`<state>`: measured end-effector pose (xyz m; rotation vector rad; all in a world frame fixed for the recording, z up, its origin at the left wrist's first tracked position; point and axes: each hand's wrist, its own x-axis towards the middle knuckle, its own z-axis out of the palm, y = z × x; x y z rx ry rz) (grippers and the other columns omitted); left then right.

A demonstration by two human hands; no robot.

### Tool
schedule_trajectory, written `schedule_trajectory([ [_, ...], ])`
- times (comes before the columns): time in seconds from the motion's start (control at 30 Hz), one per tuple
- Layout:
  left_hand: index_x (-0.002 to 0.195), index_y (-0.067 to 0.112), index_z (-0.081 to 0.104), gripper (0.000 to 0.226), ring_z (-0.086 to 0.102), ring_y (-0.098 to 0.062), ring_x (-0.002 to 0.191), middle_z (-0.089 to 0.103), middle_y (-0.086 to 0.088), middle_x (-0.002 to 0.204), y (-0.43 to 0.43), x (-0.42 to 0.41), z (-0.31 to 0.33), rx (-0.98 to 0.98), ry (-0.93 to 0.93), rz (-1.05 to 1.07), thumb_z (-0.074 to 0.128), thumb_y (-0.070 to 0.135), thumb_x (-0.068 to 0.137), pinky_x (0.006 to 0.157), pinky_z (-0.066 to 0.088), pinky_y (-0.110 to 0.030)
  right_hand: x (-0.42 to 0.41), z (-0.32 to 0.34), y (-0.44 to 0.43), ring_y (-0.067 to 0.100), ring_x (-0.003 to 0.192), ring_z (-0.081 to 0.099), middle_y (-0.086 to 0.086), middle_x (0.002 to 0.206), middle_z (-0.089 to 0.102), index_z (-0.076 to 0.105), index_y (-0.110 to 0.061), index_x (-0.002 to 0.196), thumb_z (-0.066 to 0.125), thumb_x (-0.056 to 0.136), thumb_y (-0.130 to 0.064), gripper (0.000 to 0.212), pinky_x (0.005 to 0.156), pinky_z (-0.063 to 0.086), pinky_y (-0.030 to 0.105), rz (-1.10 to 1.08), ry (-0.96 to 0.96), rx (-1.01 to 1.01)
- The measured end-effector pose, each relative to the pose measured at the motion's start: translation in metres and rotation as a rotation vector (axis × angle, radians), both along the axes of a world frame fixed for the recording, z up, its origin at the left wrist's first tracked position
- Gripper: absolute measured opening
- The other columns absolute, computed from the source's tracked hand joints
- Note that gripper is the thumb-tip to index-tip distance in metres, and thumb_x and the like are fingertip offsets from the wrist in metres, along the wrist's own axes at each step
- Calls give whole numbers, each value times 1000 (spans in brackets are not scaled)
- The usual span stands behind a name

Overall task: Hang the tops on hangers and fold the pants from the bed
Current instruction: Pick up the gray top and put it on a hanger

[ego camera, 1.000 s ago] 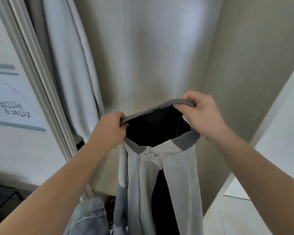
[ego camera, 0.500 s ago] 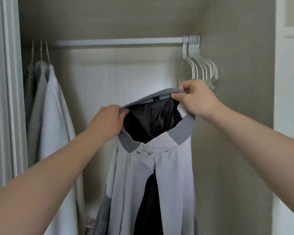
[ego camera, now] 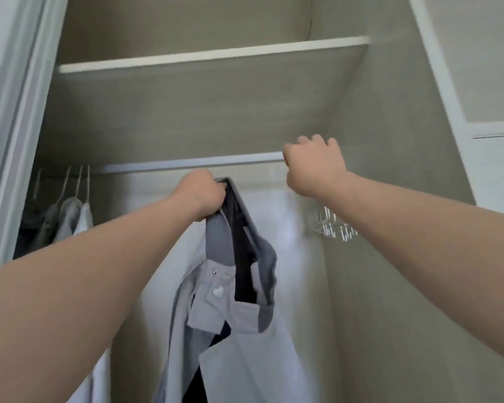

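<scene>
Evidently the left hand (ego camera: 200, 196) grips the jacket collar (ego camera: 219, 239), freeing the right hand (ego camera: 312, 167), curled at the rail (ego camera: 186, 162), contents indeterminate.

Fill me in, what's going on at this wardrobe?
A person stands at an open wardrobe. The left hand grips a grey jacket by its collar, just under the rail. The right hand is up at the rail's right end, above a bunch of empty hangers, fingers curled; whether it holds one is unclear. The jacket is not yet on a hanger.
</scene>
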<state>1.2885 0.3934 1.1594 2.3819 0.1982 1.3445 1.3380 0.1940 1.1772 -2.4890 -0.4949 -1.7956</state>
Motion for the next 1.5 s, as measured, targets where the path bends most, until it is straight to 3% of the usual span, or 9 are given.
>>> schedule_trajectory([
  [0.2, 63, 7, 45, 42, 49, -24, 38, 49, -9, 51, 5, 21, -13, 0, 71, 34, 50, 23, 101, 35, 35, -21, 48, -6, -1, 35, 134, 37, 14, 144, 43, 40, -18, 140, 55, 90, -29, 53, 104, 31, 45, -207, 254, 85],
  [0.4, 61, 9, 41, 45, 43, -25, 39, 45, -8, 52, 9, 30, -22, 31, 109, 31, 51, 25, 102, 38, 33, -22, 79, -13, -9, 32, 125, 45, 12, 136, 51, 50, -17, 137, 47, 94, -19, 43, 104, 31, 41, -442, 158, 35],
  [0.8, 65, 9, 43, 42, 47, -27, 51, 49, -10, 61, 33, 26, -21, 59, 98, 122, 52, 29, 100, 49, 37, -29, 87, 9, -34, 38, 128, 47, 17, 135, 52, 59, -10, 128, 48, 95, -7, 35, 102, 37, 46, -201, 129, 174],
  [0.97, 68, 9, 50, 40, 51, -27, 53, 55, -11, 63, 45, 15, -22, 57, 110, 149, 53, 33, 100, 52, 40, -29, 74, 13, -36, 38, 121, 51, 16, 126, 55, 57, -9, 125, 53, 92, -9, 33, 96, 36, 42, -154, -25, 153],
  [1.07, 67, 13, 52, 41, 52, -27, 61, 55, -6, 65, 51, 5, -24, 76, 114, 184, 52, 37, 100, 56, 36, -30, 59, 9, -31, 41, 110, 58, 18, 118, 57, 56, -7, 117, 55, 90, -10, 27, 81, 39, 41, 51, -33, 231],
  [1.17, 71, 14, 55, 40, 58, -27, 62, 59, -5, 69, 53, -7, -25, 45, 109, 186, 49, 40, 101, 60, 43, -30, 41, -2, -23, 40, 109, 59, 18, 116, 62, 63, -11, 112, 52, 89, -10, 25, 83, 43, 38, 381, 89, 469],
  [1.27, 81, 9, 59, 37, 67, -33, 63, 62, -11, 72, 54, -24, -28, -80, 93, 87, 46, 36, 103, 65, 60, -38, 21, -25, -11, 29, 84, 61, 9, 82, 65, 68, -17, 87, 56, 94, -14, 14, 72, 44, 29, 781, 234, 718],
  [1.37, 85, 3, 57, 37, 65, -38, 67, 58, -17, 75, 59, -45, -33, -221, 64, -7, 44, 32, 105, 64, 60, -44, -3, -61, -5, 13, 44, 40, -5, 55, 44, 61, -20, 81, 55, 96, -14, 17, 42, 30, 19, 1126, 424, 937],
  [1.5, 84, 1, 55, 36, 56, -30, 58, 55, -14, 71, 65, -75, -42, -441, -5, -79, 48, 29, 105, 42, 47, -30, -34, -109, 4, 9, 37, 23, -9, 46, 34, 50, -21, 86, 48, 97, -12, 14, 38, 19, 14, 1478, 569, 1058],
])
